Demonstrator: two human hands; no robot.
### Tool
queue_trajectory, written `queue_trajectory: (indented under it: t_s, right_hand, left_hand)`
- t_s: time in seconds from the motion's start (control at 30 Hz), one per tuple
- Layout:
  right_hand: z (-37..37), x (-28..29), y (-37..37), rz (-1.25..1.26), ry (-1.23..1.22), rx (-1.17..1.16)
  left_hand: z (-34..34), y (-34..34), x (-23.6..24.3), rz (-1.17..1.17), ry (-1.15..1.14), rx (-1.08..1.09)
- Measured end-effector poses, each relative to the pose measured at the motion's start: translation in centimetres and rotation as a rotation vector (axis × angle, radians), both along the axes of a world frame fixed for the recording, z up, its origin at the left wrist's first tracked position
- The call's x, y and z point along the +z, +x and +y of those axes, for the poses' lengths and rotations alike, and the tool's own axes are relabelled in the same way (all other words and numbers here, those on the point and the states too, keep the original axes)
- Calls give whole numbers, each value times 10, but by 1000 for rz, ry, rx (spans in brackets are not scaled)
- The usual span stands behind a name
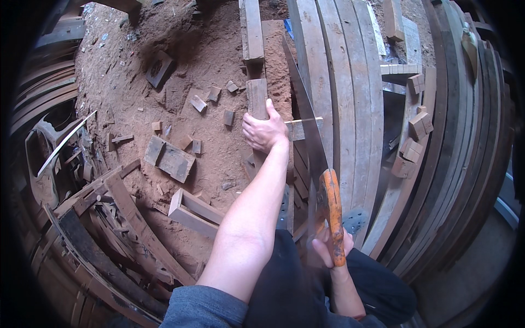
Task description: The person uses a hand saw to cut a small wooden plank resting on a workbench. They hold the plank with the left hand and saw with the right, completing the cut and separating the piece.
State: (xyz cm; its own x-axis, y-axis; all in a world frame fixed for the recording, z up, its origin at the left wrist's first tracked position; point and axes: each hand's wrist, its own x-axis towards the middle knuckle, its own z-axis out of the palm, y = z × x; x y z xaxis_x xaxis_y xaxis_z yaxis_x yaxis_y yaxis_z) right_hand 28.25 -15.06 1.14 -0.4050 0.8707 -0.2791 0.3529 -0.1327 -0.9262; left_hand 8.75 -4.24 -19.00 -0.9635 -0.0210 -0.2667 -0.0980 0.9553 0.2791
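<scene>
My left hand point(266, 130) is closed around a short wooden block point(256, 94), with the thumb along its right side. My right hand point(332, 246), low in the view, grips the worn orange handle point(331, 202) of a handsaw. The saw's long blade point(309, 112) points away from me, its tip far beyond my left hand. It passes over a narrow piece of wood point(296, 131) just right of my left hand. Whether the teeth touch that piece, I cannot tell. Part of my right hand is hidden behind the handle.
Long grey planks point(342, 71) lie side by side to the right of the saw. Small offcuts rest on another board point(424, 117) farther right. Sawdust and wood scraps cover the ground point(120, 76) at left. A wooden frame point(191, 213) lies beside my left forearm.
</scene>
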Motion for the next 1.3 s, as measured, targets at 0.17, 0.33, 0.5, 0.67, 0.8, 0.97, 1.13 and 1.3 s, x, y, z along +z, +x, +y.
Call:
queue_trajectory:
  t_s: [0.17, 0.33, 0.5, 0.67, 0.8, 0.97, 1.13, 1.3]
  right_hand:
    - [-2, -4, -1, 20, -44, -6]
    - [-4, -7, -4, 6, -30, 22]
    - [-6, -12, -4, 12, -38, 14]
    - [-11, -22, -1, 6, 32, 60]
    - [-17, -34, 0, -1, 27, 77]
    - [-22, -45, -2, 58, -62, -11]
    - [-26, -40, -5, -52, -54, -37]
    - [-34, -22, 0, 34, 59, 67]
  left_hand:
    - [1, 1, 1, 29, -8, -7]
    - [1, 0, 1, 7, -22, -8]
    - [1, 0, 2, 8, -18, -14]
    - [1, 0, 3, 2, -19, -11]
    - [1, 0, 3, -11, -17, -2]
    - [1, 0, 2, -4, -9, 12]
    - [1, 2, 1, 17, -17, -1]
    - [1, 0, 1, 43, -25, -20]
